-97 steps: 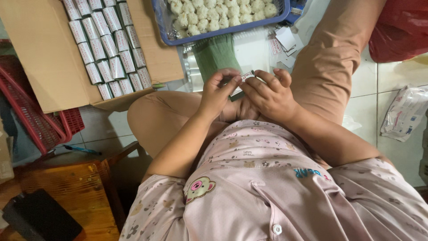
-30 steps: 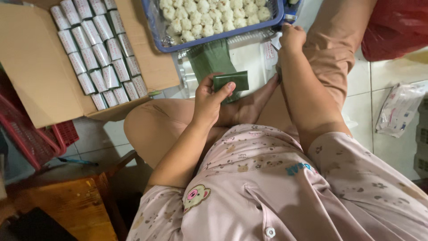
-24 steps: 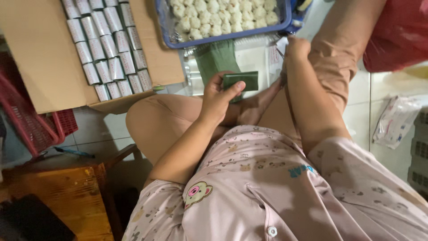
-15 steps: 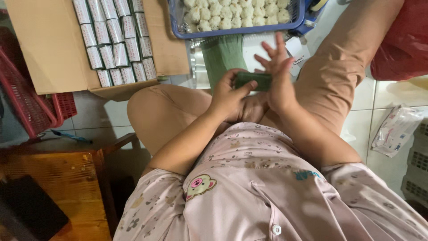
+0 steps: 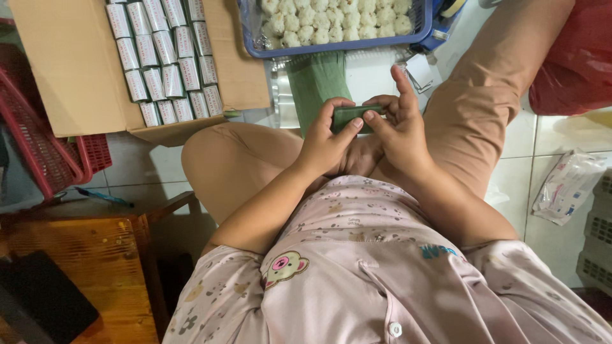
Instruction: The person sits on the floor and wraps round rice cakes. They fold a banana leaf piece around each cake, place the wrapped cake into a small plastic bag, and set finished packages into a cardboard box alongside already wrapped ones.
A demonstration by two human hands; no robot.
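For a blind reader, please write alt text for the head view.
Both hands, left hand and right hand, hold a small green box over the lap. Ahead lie a cardboard box of white tubes and a blue basket of pale balls.

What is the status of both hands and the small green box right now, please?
Left hand and right hand both grip small green box over lap. Cardboard carton of silver boxes front-left, blue basket of pale balls ahead. Nothing between hands and box.
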